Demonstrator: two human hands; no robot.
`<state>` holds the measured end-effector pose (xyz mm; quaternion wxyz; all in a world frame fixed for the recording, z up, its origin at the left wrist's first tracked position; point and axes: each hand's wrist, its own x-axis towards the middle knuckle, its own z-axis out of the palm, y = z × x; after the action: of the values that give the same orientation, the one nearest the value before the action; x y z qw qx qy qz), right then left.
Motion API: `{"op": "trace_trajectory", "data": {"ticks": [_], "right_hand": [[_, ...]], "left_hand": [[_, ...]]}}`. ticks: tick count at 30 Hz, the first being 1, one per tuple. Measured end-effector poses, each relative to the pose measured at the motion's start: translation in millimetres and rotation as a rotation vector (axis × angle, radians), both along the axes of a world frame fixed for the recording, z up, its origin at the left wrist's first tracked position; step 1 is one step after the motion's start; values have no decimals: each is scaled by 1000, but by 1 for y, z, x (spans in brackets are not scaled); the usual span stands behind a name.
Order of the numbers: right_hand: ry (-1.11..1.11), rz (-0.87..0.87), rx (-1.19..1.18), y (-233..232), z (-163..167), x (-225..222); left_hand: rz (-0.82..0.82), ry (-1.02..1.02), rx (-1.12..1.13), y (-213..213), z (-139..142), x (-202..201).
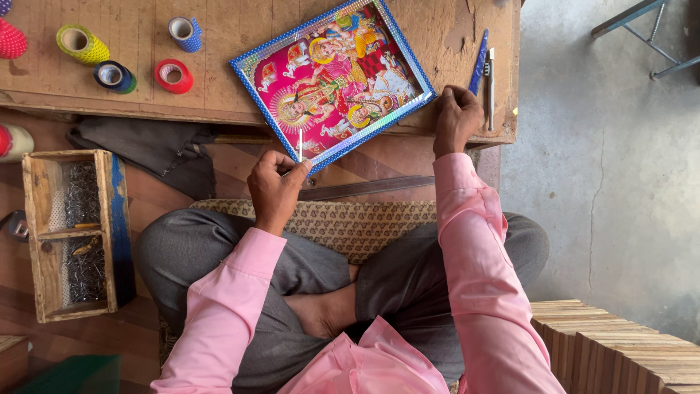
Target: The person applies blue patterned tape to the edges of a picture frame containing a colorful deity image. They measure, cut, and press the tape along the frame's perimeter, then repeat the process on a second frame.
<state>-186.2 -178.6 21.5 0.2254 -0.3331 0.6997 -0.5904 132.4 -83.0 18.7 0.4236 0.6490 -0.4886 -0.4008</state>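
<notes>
Head view: left hand (275, 191) grip pinches thin white stick (300, 144) at framed picture (333, 76) lower edge; right hand (456, 117) grip clamps corner.

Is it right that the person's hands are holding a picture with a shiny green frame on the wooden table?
Not quite. The head view shows the framed picture has a shiny blue border, not green. Both the left hand and right hand hold it on the wooden table.

Glossy picture (332, 76), glittery foil frame (257, 95); table (226, 80) worn, rough bare wood; tape rolls (173, 76) shiny plastic; floor (605, 168) matt concrete.
</notes>
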Motion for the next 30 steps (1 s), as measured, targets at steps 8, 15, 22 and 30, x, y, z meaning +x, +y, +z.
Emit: {"op": "trace_trajectory", "data": {"ticks": [8,15,22,30], "right_hand": [[326,95,78,-6,1,2],[223,74,128,-13,-11,-2],[182,100,82,-13,-20,-6],[185,105,77,-13,-25,-7]], "left_hand": [[41,255,71,-1,-12,-2],[49,163,-73,1,-28,3],[22,202,-45,3,-26,5],[17,186,-32,3,-21,4]]}}
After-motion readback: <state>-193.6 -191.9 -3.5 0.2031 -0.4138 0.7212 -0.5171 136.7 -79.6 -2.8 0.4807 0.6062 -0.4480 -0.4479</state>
